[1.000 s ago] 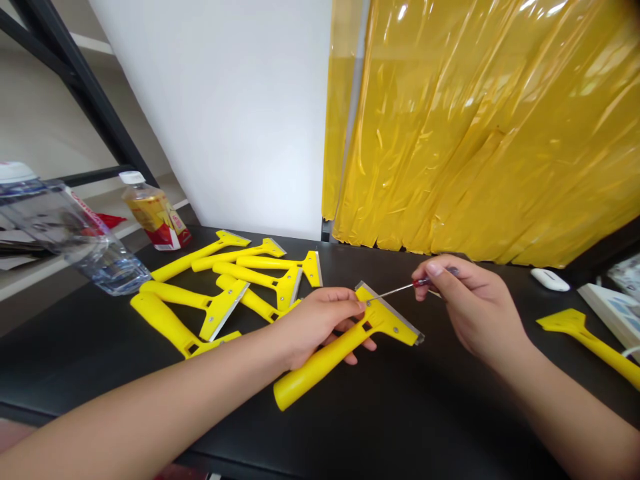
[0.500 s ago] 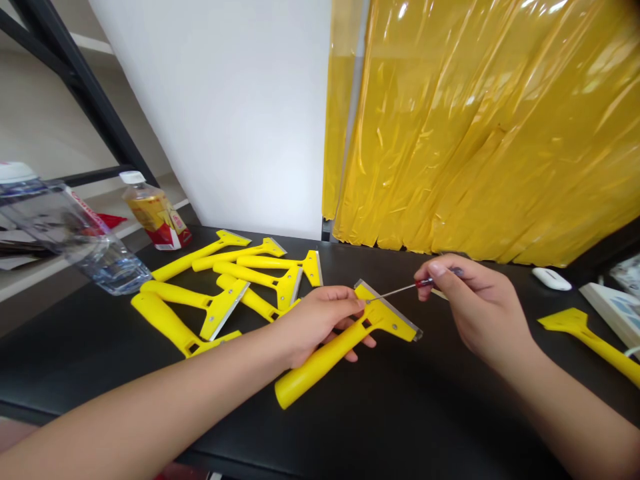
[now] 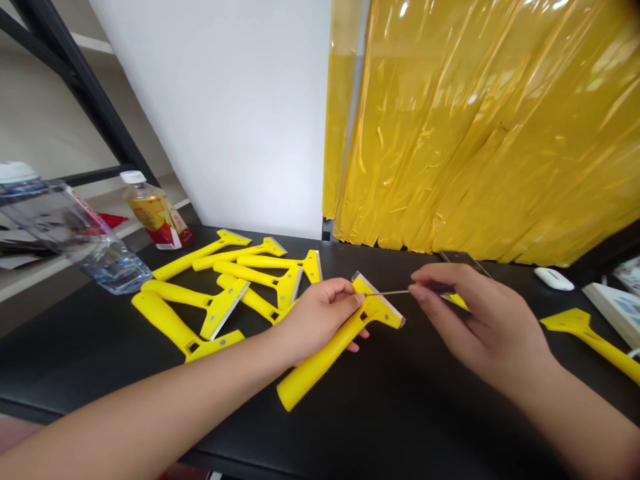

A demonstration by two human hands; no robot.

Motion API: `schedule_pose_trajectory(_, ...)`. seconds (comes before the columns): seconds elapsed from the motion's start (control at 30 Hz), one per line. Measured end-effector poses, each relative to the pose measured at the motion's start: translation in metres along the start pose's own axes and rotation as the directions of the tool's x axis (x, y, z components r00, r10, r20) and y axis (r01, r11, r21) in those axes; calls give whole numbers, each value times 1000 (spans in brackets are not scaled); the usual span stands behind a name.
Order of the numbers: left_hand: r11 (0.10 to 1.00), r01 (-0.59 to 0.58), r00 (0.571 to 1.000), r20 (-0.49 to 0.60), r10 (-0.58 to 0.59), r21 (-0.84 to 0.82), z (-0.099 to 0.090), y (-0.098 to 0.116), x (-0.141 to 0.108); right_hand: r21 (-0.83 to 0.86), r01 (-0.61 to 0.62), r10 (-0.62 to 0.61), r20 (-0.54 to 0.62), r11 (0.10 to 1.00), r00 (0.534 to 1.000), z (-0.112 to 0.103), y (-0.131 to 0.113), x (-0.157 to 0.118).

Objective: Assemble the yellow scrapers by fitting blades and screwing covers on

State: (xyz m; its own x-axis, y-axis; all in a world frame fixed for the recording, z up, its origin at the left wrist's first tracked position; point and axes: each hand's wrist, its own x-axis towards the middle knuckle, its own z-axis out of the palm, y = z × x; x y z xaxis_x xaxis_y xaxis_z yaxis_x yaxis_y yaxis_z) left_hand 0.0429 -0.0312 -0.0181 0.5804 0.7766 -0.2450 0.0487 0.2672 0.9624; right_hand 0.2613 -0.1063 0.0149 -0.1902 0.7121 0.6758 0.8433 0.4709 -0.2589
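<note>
My left hand (image 3: 325,313) grips a yellow scraper (image 3: 320,363) near its head, with the thumb by the upper screw. The scraper's wide head and metal blade edge point up and to the right. My right hand (image 3: 475,313) is closed on a thin screwdriver (image 3: 390,293), whose shaft reaches left to the scraper's head beside my left thumb. The screwdriver's handle is mostly hidden behind my right fingers. Several other yellow scrapers (image 3: 165,320) lie in a loose pile to the left of my left hand.
A large clear bottle (image 3: 95,240) and a smaller drink bottle (image 3: 157,213) stand at the left. At the right lie another yellow scraper (image 3: 590,333), a white case (image 3: 553,279) and a white box (image 3: 613,310). Yellow plastic sheeting (image 3: 475,133) hangs behind the black table (image 3: 400,413).
The held scraper's head has shifted slightly left and up. My right hand has turned and its fingers have moved a little left along the screwdriver, uncovering a dark flat object behind.
</note>
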Motion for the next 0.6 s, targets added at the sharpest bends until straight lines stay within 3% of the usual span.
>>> schedule_pose_trajectory(0.13,990,-106,991,-66,113,93,-2,-1,2,-107,56,-43,116,993,992,-3,-6,1)
schedule_pose_trajectory(0.37,963,-158,977,-104,184,220,-4,-2,2,-245,39,-1,152,969,988,-4,-14,0)
schedule_pose_trajectory(0.6,954,-181,971,-109,212,239,-5,-2,2,-291,5,40,150,957,988,-2,-15,-2)
